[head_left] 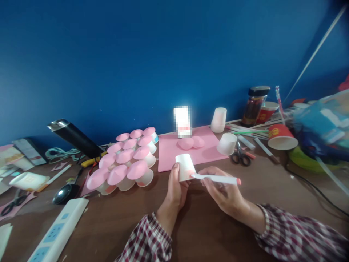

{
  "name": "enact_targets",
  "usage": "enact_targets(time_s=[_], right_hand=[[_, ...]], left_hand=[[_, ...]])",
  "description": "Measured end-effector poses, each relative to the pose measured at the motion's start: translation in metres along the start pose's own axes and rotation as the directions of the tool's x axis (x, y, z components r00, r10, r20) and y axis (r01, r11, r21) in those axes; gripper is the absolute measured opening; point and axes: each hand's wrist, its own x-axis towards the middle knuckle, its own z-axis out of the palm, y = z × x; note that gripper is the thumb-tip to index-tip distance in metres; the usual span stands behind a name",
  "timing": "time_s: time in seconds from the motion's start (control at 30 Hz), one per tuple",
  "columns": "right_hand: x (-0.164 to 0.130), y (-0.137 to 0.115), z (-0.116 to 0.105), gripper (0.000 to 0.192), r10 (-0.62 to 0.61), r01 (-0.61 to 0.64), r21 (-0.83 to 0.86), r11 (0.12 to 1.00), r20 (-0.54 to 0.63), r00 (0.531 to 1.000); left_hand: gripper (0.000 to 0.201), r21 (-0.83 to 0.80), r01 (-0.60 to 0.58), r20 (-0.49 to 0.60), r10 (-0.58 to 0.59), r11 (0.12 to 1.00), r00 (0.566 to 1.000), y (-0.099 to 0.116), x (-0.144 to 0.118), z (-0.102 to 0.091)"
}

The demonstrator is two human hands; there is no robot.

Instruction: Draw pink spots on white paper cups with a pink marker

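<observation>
My left hand (174,191) holds a small white paper cup (185,165) upside down above the brown table. In my right hand (222,191) is a white marker (215,178) with a pink end, its tip touching the cup's side, where a pink mark shows. Just beyond lies a pink paper sheet (169,153) with two pink paper discs (191,142) on it. To the left stands a cluster of several white cups topped with pink caps (127,163).
Two more white cups (226,143) and black scissors (240,156) lie to the right, then red cups (282,137), a dark jar (253,105), straws and a blue bag. A power strip (58,231), a black tube (75,138) and clutter fill the left.
</observation>
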Motion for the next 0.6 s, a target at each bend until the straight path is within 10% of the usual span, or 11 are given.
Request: enact_targets(time_s=[0.6], right_hand=[[0.003,-0.01,-0.004,0.009,-0.108,0.107,-0.097,0.99,0.002,0.994]], left_hand=[[0.022,0.104,-0.106,0.109,0.095,0.989,0.99,0.0,-0.004,0.001]])
